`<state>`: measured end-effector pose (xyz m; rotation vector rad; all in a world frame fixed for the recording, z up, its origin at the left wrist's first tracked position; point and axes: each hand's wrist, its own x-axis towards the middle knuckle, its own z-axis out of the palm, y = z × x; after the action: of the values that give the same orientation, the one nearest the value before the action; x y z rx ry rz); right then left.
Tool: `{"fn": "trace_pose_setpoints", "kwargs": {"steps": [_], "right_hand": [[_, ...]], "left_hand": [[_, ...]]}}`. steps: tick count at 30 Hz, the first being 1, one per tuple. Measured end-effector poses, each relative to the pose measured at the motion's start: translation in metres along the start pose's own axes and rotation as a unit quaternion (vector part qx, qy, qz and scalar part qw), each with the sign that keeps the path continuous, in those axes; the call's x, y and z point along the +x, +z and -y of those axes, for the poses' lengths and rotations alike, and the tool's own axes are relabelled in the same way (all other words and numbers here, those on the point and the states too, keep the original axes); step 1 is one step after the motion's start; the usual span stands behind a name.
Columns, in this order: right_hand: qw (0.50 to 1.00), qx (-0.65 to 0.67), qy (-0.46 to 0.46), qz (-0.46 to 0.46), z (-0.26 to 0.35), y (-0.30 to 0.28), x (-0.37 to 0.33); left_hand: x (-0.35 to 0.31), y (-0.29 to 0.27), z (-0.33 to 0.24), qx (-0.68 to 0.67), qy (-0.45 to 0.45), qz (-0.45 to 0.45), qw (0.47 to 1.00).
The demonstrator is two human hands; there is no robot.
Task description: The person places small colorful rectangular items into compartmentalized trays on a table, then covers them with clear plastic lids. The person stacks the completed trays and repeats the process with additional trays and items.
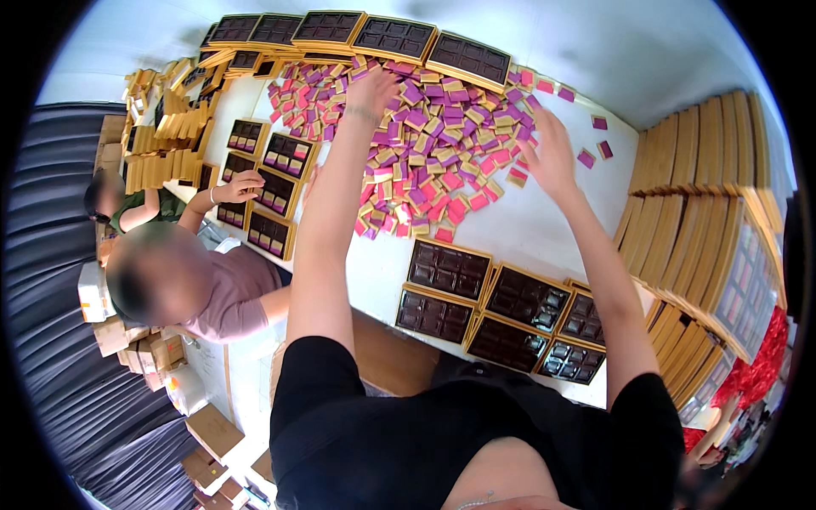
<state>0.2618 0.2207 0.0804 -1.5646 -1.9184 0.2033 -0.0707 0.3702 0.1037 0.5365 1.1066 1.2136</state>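
Both of the person's arms stretch forward on either side of the heap of small pink, purple and gold boxes [433,136], which lies spread on the white desk [527,225]. The left arm runs almost straight, its forearm crossing over the left part of the heap, and the left hand [371,92] hangs above the heap's far edge, back upward, with fingers angled forward and to the right. Motion blurs those fingers, so I cannot tell how far they are closed or whether they have hold of a box. The right arm slants inward, bringing the right hand [552,157] to the heap's right edge. This hand is open: its fingers reach forward, rather blurred at the tips, the thumb stands apart toward the heap, and nothing shows in its grasp.

On the near side of the heap sit dark compartmented trays [444,270] with gold rims. More dark trays [395,38] line its far side, and stacked gold-edged cases [688,153] stand well to its right. To its left, a co-worker's hand [240,187] is over partly filled trays [274,192].
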Motion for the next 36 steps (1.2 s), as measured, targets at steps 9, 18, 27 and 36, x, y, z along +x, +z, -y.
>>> {"fn": "trace_pose_setpoints", "kwargs": {"steps": [9, 18, 27, 36], "right_hand": [[0.933, -0.246, -0.006, 0.262, -0.047, 0.115, 0.183], [0.974, -0.127, 0.057, 0.177, 0.011, 0.063, 0.16], [0.945, 0.013, -0.056, 0.321, 0.15, 0.021, -0.156], [0.927, -0.027, -0.14, 0.348, 0.133, 0.012, -0.19]], "left_hand": [[0.2, 0.018, 0.063, 0.127, -0.038, -0.199, 0.971], [-0.154, -0.054, 0.02, -0.017, 0.01, 0.007, 1.0], [-0.464, -0.099, 0.195, 0.06, -0.157, -0.289, 0.943], [-0.47, -0.078, 0.22, 0.064, -0.254, -0.29, 0.921]]}}
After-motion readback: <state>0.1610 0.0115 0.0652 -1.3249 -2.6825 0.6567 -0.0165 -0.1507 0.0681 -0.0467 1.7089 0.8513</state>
